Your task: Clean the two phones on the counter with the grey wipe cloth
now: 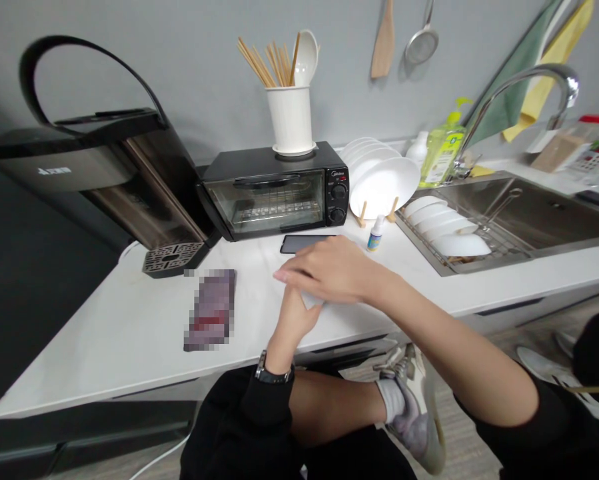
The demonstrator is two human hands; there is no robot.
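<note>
My right hand (334, 267) lies across the top of my left hand (296, 317), above the front part of the white counter. Its fingers curve together over the left hand. Only the left thumb and the back of that hand show; its other fingers are covered. A small whitish patch (312, 299) shows between the two hands, too little of it to name. Just behind the hands lies a dark phone (302, 244), flat on the counter. Right of the phone a small white bottle (375, 235) with a blue and yellow label stands upright.
A pixelated purple-grey flat item (212, 310) lies at left, before a black dispenser machine (154, 180). A toaster oven (274, 193) carries a utensil holder (290, 120). Plates (384, 187) stand in a rack beside the sink (544, 207), which holds bowls (449, 227).
</note>
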